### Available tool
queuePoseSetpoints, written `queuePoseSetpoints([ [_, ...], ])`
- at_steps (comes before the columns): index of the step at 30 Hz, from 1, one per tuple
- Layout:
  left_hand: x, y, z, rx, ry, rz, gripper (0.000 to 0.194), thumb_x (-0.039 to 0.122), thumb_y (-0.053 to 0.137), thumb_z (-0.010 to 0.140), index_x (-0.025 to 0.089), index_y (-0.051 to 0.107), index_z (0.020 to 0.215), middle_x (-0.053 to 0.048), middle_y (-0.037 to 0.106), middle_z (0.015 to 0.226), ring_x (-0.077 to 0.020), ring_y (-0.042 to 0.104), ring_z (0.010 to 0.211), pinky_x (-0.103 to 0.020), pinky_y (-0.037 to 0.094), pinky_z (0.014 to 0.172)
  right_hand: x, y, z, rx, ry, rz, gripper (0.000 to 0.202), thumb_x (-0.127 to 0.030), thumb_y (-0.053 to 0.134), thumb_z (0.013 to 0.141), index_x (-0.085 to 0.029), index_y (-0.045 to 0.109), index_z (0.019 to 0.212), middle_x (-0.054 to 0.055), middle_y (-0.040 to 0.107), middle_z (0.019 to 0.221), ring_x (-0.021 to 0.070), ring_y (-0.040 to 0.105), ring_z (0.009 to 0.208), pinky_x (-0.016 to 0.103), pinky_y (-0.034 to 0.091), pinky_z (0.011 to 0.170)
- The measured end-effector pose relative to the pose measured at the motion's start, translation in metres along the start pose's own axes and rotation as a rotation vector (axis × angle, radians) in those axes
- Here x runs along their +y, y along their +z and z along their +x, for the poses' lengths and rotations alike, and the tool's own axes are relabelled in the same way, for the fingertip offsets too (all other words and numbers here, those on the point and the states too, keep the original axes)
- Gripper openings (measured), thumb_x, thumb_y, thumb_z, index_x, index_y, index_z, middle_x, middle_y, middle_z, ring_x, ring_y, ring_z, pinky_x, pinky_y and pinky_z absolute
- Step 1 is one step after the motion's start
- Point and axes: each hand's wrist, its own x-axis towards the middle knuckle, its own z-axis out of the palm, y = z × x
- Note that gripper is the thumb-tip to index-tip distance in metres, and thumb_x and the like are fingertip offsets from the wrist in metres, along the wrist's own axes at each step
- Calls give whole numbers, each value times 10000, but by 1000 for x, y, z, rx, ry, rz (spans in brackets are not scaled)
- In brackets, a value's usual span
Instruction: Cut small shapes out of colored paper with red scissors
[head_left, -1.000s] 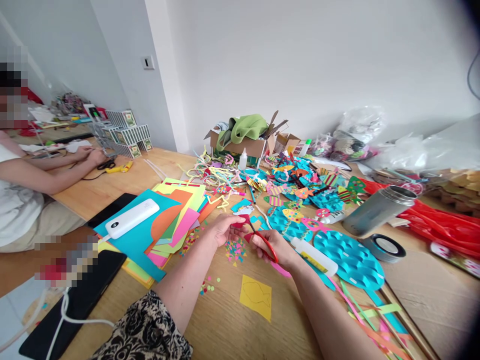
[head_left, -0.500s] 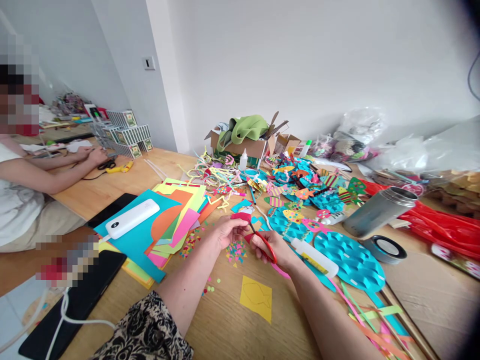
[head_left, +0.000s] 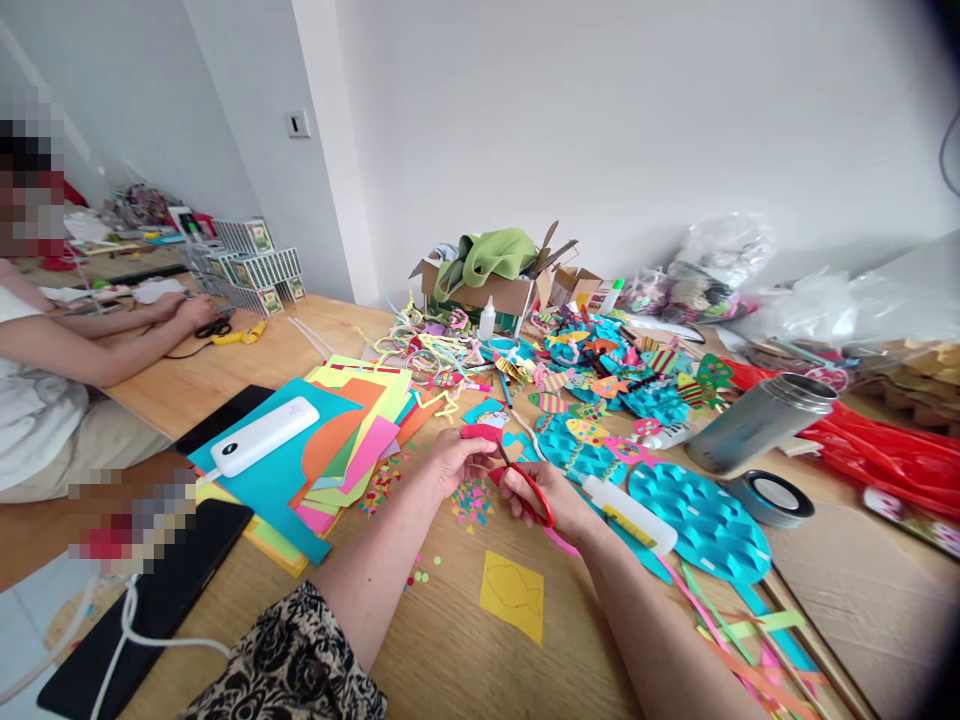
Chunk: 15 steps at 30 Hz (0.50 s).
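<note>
- L hand (head_left: pixel 448 462): fingers curled, pinching red paper piece (head_left: pixel 480 433) at its fingertips.
- R hand (head_left: pixel 541 492): closed round red scissors (head_left: pixel 525 482) (blades meet the paper, btwn both hands).
- Confetti scraps (head_left: pixel 470 497) on tabletop (head_left: pixel 450 640) just below.

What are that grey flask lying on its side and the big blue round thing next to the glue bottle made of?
The flask looks like brushed metal, probably steel: dull grey with a soft sheen and a shinier rim. The blue disc looks like matte paper or card: flat, with rows of scale-shaped flaps cut into it that lift slightly. It could be thin foam; the picture leaves that open. The glue bottle looks like white plastic.
</note>
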Motion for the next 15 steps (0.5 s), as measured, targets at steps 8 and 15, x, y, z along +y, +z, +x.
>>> queuePoseSetpoints([
  [8,2,0,-2,16,3,18,221,173,759,570,112,700,774,-47,703,663,-92,583,500,-194,415,469,1,0,1,1,-5,-15,558,-697,613,754,-153,556,645,-15,563,490,67,455,353,177,285,366],
  [15,0,0,0,1,23,15,181,172,750,572,109,700,734,-48,702,645,-88,575,495,-195,418,487,0,-1,0,3,-4,-24,523,-656,638,764,-153,553,651,-18,561,485,67,454,351,176,281,366],
])
